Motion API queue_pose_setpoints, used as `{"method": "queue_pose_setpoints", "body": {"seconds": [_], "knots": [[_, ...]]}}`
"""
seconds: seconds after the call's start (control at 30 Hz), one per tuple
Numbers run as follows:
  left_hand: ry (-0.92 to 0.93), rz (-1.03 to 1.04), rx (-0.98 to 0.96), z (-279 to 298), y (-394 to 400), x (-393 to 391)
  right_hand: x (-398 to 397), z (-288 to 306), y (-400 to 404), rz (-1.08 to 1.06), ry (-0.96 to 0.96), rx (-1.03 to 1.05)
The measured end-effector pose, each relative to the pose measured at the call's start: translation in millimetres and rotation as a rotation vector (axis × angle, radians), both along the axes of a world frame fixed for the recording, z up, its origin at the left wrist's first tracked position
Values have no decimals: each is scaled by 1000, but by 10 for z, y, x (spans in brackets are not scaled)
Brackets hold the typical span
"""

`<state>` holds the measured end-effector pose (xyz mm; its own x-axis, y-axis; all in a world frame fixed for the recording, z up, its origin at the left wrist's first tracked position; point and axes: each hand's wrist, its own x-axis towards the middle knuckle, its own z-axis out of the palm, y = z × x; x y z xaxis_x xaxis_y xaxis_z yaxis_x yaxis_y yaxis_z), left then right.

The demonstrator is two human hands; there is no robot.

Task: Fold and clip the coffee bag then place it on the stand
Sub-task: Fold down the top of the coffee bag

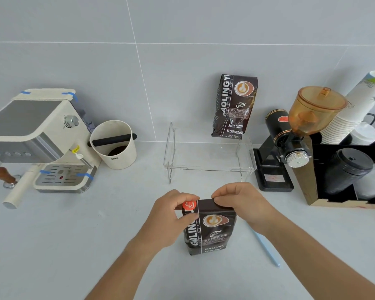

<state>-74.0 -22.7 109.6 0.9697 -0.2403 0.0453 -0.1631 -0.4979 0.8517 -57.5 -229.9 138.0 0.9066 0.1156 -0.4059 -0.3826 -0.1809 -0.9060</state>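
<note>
A dark brown coffee bag stands upright on the counter in front of me, its top folded over. My left hand pinches the bag's top left corner, by a round orange sticker. My right hand pinches the folded top at the right corner. A light blue clip stick lies on the counter to the right of the bag, partly under my right forearm. Behind the bag stands a clear acrylic stand. A second, matching coffee bag rests upright on the stand's back right, leaning on the wall.
A cream espresso machine and a wooden-handled tamper are at the left, with a cream knock box beside them. A black grinder with an amber hopper and a box of cups and lids stand at the right.
</note>
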Motion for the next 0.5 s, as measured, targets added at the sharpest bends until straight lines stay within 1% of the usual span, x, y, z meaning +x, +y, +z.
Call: {"method": "queue_pose_setpoints", "body": {"seconds": [0.13,0.2,0.27,0.33,0.37,0.43,0.5], "knots": [[-25,-44,58,-19,19,1,0,-26,-75,155,28,-8],[-28,-54,92,-27,44,9,-32,-39,-140,270,-49,-119],[-29,-66,90,-42,57,16,-73,-71,-196,344,-198,-278],[-34,-60,48,-61,66,21,-133,-104,-231,331,-348,-384],[-34,-45,15,-74,71,22,-162,-119,-246,303,-403,-405],[-9,-18,-44,-94,85,22,-199,-159,-282,249,-475,-409],[39,-17,-74,-104,95,23,-211,-199,-302,245,-522,-413]]}}
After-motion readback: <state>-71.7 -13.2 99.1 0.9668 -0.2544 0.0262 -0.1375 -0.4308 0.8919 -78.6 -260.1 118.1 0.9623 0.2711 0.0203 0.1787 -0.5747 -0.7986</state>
